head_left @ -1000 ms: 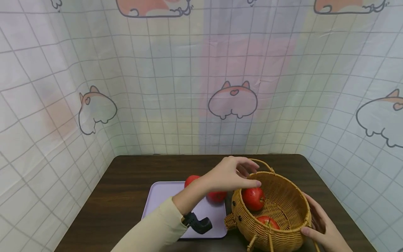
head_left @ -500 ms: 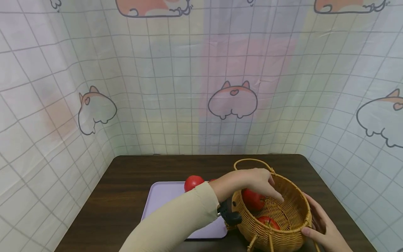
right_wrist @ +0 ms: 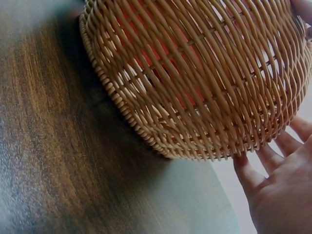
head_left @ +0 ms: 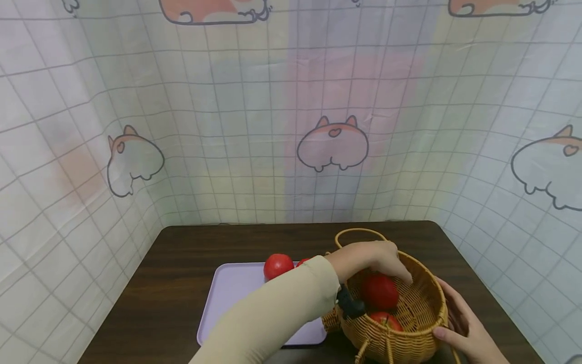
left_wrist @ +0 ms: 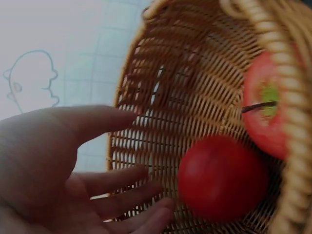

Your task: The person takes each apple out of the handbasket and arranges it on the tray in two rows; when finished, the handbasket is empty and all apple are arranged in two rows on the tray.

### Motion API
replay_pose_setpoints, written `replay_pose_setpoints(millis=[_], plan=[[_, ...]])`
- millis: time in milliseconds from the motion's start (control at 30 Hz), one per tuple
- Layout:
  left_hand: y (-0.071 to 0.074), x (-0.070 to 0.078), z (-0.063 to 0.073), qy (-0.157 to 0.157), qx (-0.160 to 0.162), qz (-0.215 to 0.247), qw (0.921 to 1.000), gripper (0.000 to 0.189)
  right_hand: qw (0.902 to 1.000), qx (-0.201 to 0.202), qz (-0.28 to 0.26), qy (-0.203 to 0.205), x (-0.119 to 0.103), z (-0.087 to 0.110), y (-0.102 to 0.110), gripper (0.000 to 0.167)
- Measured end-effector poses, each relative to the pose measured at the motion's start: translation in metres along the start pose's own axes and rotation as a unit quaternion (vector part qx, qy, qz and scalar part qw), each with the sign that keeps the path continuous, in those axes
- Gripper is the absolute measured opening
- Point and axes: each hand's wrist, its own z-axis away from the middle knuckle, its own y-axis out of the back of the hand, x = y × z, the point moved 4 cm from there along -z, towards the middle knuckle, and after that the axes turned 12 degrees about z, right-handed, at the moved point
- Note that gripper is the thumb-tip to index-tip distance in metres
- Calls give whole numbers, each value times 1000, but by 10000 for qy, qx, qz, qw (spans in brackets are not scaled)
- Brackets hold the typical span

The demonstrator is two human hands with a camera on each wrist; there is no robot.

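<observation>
At the near right, the side of a round tan wicker basket is held by the right hand, thumb on rim, fingers against outer wall. Basket stands on the tabletop, opening facing up, squat rather than long; its woven snout is pointed left at the tray. Inside, a red apple with a dark stem is partly covered by the near rim; its stem is pointed left in the left-wrist view. Just beyond it, a plain red apple is blurred. Left hand is dipped into the basket, thumb and fingers apart, that apple just beside; contact cannot be told. Flat lilac tray is partly hidden by the cream sleeve. At its far edge, one glossy red apple is seen; another red fruit is mostly covered. Behind the dark wood tabletop, a pale grid-patterned curtain is hung, its corgi prints cut off at the top.
</observation>
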Motion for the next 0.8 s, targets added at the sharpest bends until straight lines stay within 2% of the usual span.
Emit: replay_pose_setpoints(millis=[67,200,300,433,500,533,667,800], plan=[[0,1,-6,-8,-247,35,9997,51,10000,-9,-35,60,-1,0,1,90],[-7,4,-19,321,-875,-405,9948,72,9997,-46,-82,211,-4,0,0,90],[-13,6,-24,628,-1324,141,9891,65,9997,-46,-83,245,-5,0,-1,91],[-21,9,-29,859,-1454,497,9844,51,9997,-33,-43,245,-5,-1,-2,91],[-23,9,-31,878,-1421,235,9857,48,9997,-46,-23,249,-5,0,-2,89],[-24,9,-32,953,-1420,304,9848,45,9997,-55,-16,244,-5,0,-2,88],[-29,3,-32,1253,-1630,1069,9728,39,9998,-70,12,190,-6,0,-2,87],[-35,-4,-34,1438,-1928,2047,9488,35,9999,-57,49,114,-5,1,-2,87]])
